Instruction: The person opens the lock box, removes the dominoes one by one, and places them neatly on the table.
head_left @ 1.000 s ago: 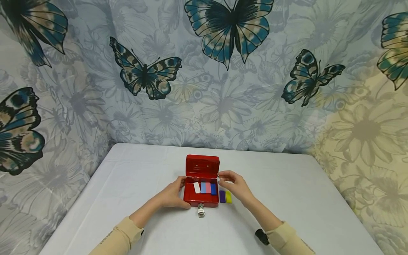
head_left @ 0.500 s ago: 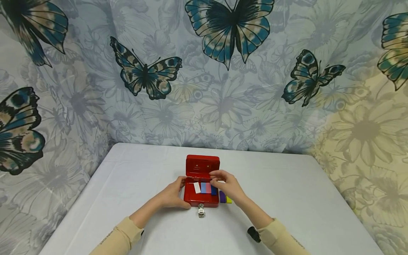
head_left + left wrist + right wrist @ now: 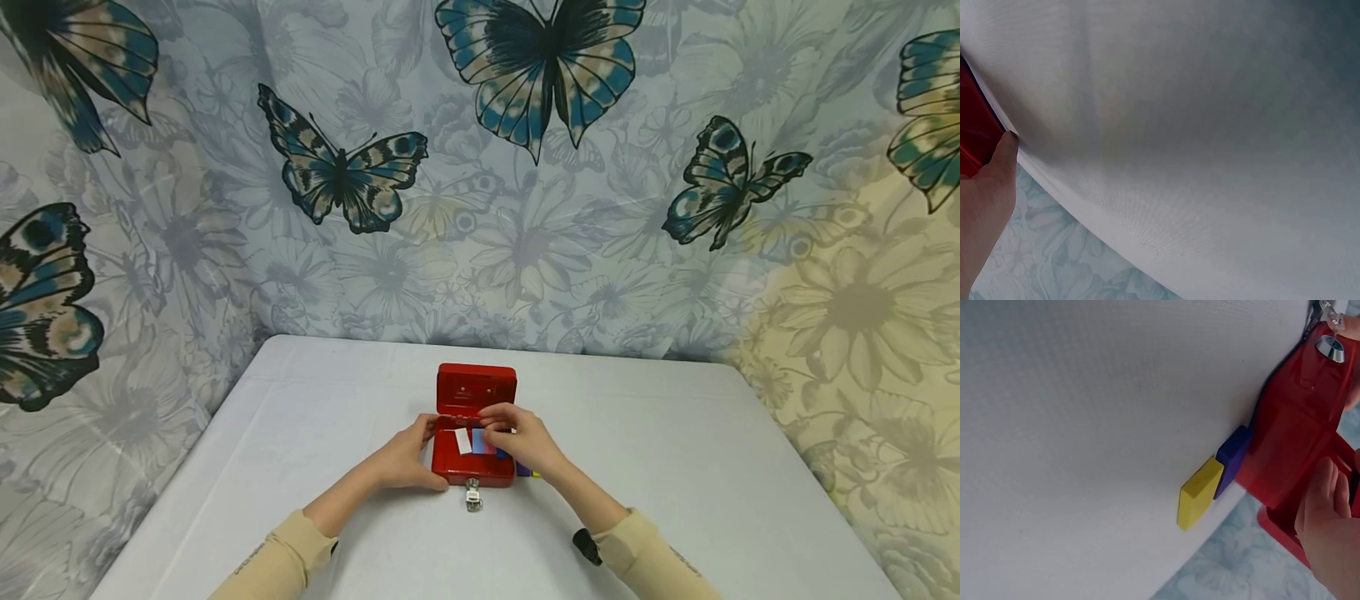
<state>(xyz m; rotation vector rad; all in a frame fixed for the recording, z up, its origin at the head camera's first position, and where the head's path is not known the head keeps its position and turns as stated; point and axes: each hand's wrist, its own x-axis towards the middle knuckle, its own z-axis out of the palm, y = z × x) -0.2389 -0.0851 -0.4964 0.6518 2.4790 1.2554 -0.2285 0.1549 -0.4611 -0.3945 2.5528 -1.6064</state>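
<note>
A red metal cash box (image 3: 447,467) sits on the table with its lid (image 3: 476,383) raised. My left hand (image 3: 408,458) holds its left side, thumb at the front corner. Inside lie a white block (image 3: 463,442), a light blue block (image 3: 477,442), a pink block (image 3: 490,445) and a dark blue block (image 3: 502,454), the last two partly covered. Above them hovers my right hand (image 3: 528,442), its fingers loosely extended; I see nothing held. The right wrist view shows a purple block (image 3: 1233,456) and a yellow block (image 3: 1199,494) beside the box, outside it.
Keys (image 3: 473,497) hang at the lock on the box's front. The table (image 3: 360,383) has a white cover, and a butterfly-patterned cloth (image 3: 525,250) rises behind it. A black wrist device (image 3: 587,547) sits at my right cuff.
My right hand has moved left from beside the box to over its right half, covering part of the dark blue and pink blocks. The left hand stays in place.
</note>
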